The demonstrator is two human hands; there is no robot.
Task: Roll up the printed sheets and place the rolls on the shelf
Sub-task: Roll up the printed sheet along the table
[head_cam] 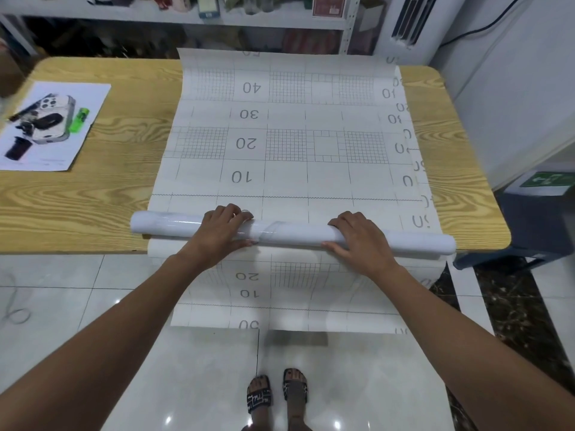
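Observation:
A wide white sheet (286, 157) printed with grids and numbers lies across the wooden table (93, 194); its near end hangs over the front edge toward the floor. A glossy white roll (292, 233) lies crosswise on the sheet near the table's front edge. My left hand (222, 230) grips the roll left of its middle, fingers curled over the top and thumb on the near side. My right hand (361, 239) grips it right of the middle the same way. The shelf (186, 20) stands behind the table.
A small printed page (90, 98) lies at the table's left with phones (51, 119), dark gadgets and a green lighter (79, 119) on it. A dark bin (535, 225) stands to the right. My sandalled feet (277, 396) stand on the glossy tile floor.

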